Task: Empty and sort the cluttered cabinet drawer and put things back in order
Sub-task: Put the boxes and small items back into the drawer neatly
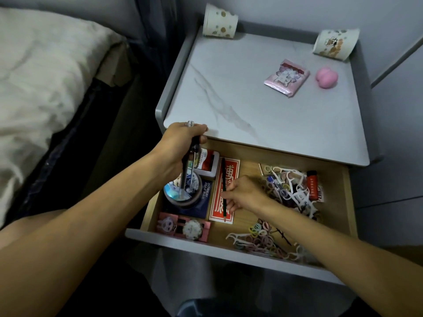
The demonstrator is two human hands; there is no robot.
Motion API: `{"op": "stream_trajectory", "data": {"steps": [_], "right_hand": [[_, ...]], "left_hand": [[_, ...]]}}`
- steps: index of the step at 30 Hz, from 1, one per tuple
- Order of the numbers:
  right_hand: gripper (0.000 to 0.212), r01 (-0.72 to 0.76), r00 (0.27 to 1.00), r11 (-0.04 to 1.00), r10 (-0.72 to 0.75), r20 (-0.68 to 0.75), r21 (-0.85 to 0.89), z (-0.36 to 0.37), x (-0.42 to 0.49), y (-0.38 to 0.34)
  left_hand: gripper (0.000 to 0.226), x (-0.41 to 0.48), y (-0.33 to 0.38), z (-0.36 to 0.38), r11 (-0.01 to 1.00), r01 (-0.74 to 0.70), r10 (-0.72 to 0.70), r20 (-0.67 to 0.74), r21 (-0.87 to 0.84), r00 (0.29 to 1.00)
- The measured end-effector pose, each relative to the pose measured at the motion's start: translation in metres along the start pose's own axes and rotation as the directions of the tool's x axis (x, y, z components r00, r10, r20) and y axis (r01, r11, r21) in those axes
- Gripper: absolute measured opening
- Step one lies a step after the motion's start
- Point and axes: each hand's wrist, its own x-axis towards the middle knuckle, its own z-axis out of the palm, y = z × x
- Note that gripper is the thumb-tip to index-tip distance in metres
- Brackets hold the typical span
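Emptying looks barely begun; the drawer (174,242) stands pulled open at 6 o'clock of the cabinet top (251,110); only a pink packet (287,77) and a pink soft lump (326,77) lie on top, toward 1 o'clock. Left hand (183,143) grips a bundle of pen-like tools (191,156) at the drawer's 10 o'clock; right hand (242,193) pinches a dark pencil (223,177) over the red packet (217,209), centre. Left inside: floss picks (295,191) at 3, hair ties (261,241) at 5, watch (192,228) at 7, tape roll (183,197) at 9; sorting not yet started.
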Motion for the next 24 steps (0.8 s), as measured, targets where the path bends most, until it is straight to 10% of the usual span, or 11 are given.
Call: {"op": "stream_trajectory", "data": {"steps": [16,24], "right_hand": [[0.022,0.145,0.946,0.733,-0.299,-0.124,-0.664,0.021,-0.003,-0.02],[0.02,0.253,0.898,0.901,-0.354,-0.26,-0.352,0.011,-0.004,-0.022]], "left_hand": [[0.007,0.001,0.003,0.0,0.989,0.006,0.004,0.061,-0.151,0.998],[0.011,0.009,-0.004,0.001,0.957,0.107,-0.095,0.059,-0.27,0.994]]}}
